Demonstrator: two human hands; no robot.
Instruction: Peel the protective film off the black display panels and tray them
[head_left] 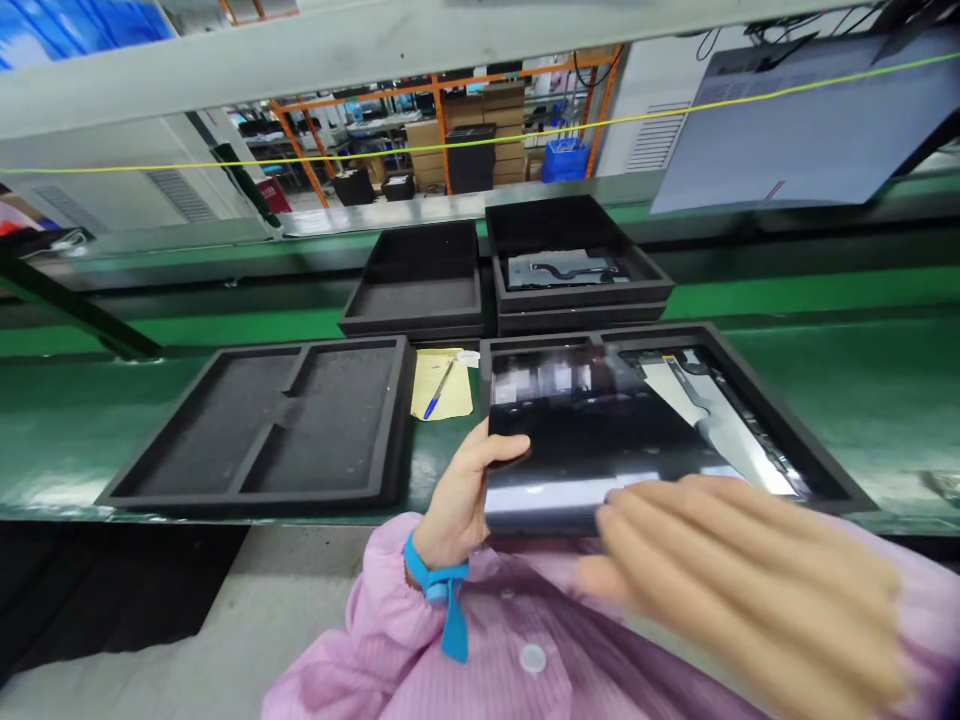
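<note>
A glossy black screen panel (592, 430) is gripped at its left edge by my left hand (469, 480), the thumb lying over its face. The panel is tilted above the right foam tray (780, 420), covering much of it. Inside that tray, a metallic part with a dark flex cable (697, 400) shows to the right of the panel. My right hand (750, 580) is in front of the panel's lower right corner, smeared by motion, its fingers stretched out; whether it touches the panel I cannot tell. A blue wrist strap (439, 580) circles my left wrist.
A two-compartment black foam tray (277, 430) lies at left. Between the trays are yellow paper (454, 400) and a blue pen (441, 388). Behind stand another foam tray (420, 290) and stacked trays (585, 310) holding a similar metallic part. A beam (375, 60) crosses above.
</note>
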